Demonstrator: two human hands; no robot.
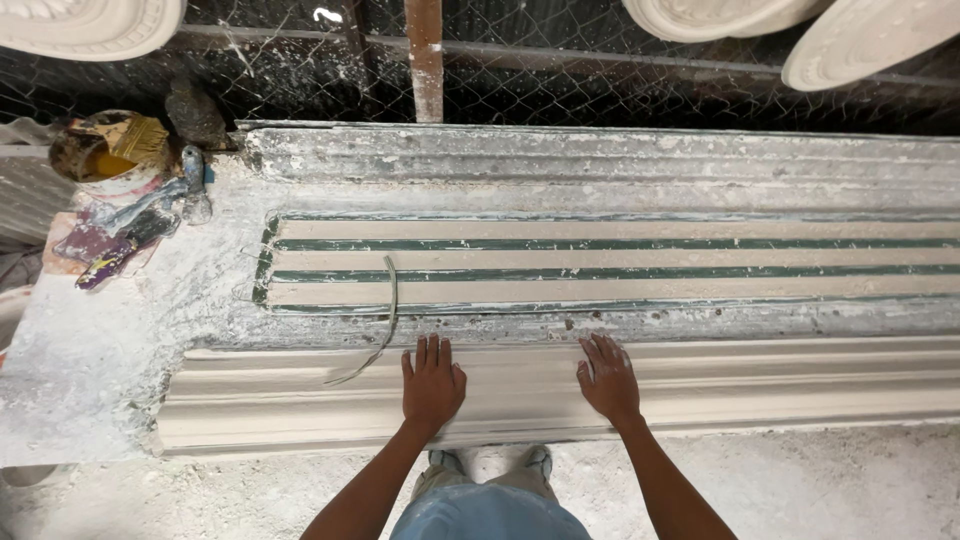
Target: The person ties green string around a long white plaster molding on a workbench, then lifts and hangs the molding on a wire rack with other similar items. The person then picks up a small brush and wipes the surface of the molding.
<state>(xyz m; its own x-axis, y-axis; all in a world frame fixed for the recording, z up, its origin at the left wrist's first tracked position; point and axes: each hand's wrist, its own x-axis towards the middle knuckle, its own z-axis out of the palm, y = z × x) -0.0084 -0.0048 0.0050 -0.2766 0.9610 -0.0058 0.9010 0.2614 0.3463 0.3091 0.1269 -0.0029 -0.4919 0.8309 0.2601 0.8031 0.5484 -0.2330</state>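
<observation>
1. A long white plaster moulding (300, 395) lies along the bench's (70, 350) near edge.
2. Left hand (432, 385) and right hand (607, 380) rest flat on it, each grip open, fingers spread.
3. Just behind lies a green-striped mould (620, 260); a paint can with brush (110, 150) stands far left.
</observation>
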